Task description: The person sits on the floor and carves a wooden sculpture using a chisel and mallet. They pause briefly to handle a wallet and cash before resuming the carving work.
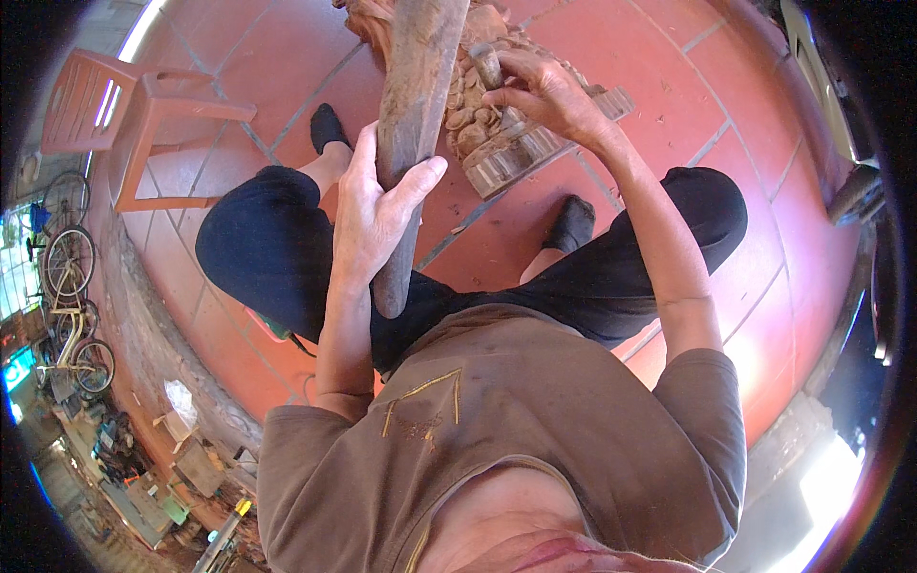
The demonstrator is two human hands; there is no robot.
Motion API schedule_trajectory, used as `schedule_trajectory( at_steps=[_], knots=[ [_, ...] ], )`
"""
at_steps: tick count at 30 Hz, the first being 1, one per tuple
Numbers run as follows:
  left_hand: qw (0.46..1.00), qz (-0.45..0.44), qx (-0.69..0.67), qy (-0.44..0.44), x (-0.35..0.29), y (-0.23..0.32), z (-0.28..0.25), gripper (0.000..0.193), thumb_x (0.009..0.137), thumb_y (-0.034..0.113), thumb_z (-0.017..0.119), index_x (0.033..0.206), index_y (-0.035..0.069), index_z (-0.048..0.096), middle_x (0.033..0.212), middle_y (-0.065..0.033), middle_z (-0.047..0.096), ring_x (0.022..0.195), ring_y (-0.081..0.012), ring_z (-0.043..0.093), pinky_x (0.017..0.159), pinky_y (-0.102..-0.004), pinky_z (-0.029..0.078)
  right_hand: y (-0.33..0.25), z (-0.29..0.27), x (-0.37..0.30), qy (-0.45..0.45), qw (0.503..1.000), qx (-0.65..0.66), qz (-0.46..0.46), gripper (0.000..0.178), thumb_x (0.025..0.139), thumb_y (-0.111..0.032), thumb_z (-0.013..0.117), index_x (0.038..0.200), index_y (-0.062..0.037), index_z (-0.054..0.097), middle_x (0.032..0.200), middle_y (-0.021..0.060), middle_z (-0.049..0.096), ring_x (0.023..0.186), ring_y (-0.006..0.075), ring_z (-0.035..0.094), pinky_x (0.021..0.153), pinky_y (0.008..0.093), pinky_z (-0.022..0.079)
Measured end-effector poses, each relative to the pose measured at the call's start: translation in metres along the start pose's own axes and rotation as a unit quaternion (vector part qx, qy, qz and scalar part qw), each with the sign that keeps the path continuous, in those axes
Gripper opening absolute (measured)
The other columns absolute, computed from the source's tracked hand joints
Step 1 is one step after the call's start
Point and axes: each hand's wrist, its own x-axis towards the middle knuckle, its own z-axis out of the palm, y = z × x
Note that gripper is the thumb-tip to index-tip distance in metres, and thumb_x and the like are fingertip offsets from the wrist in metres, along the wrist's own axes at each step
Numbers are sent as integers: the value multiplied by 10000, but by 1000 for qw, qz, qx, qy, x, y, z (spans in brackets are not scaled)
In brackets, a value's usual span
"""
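My left hand [377,201] is closed around a long, worn wooden mallet [420,86], a flat club with a narrower rounded lower end. It is held slanting up in front of me, its top cut off by the picture's edge. My right hand [549,95] pinches a short chisel [487,67] by its pale, rounded handle; its blade is hidden. Beneath that hand, a brown wood carving [473,138] with dense rounded relief lies on the floor between my feet. Its ridged base [516,162] faces me. The mallet covers part of the carving.
A reddish-brown plastic chair [153,124] stands at left on the red tiled floor [659,86]. Bicycles [72,263] lean farther left. Tools and clutter [143,487] lie at lower left. Part of a dark vehicle-like object [855,191] shows at right. My bent knees flank the carving.
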Motion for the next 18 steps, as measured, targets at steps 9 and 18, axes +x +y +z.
schedule_trajectory(
  at_steps=[9, 18],
  knots=[
    [994, 67, 62, 60, 3, 0, 9, 438, 885, 207, 723, 1187, -6, 487, 752, -92, 624, 626, -131, 592, 562, -309, 489, -5, 3, -2, -21, 1000, -3, -16, 403, 825, -225, 762, 1148, -30, 622, 871, 211, 678, 837, 368, 678, 717, 440, 520],
    [994, 100, 28, 30, 0, 2, 6, 418, 891, 199, 715, 1175, -12, 491, 788, -91, 657, 605, -168, 621, 544, -321, 484, 2, 6, -4, -10, 1000, -12, -23, 420, 822, -232, 758, 1159, -25, 617, 874, 209, 675, 840, 377, 670, 729, 441, 522]
  ],
)
